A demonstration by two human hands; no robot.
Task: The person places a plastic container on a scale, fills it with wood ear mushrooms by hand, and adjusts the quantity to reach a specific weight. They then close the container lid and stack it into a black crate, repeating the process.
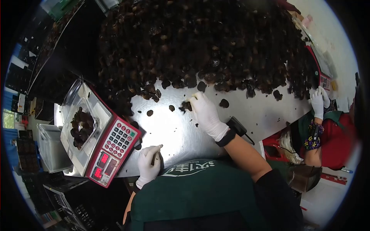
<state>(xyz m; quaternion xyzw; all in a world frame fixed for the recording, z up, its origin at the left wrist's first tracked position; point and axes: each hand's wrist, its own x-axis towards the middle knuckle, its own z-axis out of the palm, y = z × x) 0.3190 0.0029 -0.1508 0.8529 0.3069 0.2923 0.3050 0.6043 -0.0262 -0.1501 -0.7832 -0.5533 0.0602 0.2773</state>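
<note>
A large heap of dark brown, wrinkled pieces (204, 42) covers the back of the metal table (162, 131). My right hand (206, 113), in a white glove, is over the middle of the table, its fingers closed on a small dark piece (187, 106). Near the front edge, beside the scale, my left hand (149, 163) is gloved too, with curled fingers; whether anything is in them cannot be made out. The red and white scale (115, 142) stands at the left, and a clear tray with dark pieces (81, 127) rests on it.
Loose dark pieces (224, 103) lie between the heap and my hands. A black device with a cable (237, 126) is right of my right wrist. At the far right are a co-worker's gloved hands (319, 101) and another scale (322, 69). Clear containers (52, 148) stand at the left.
</note>
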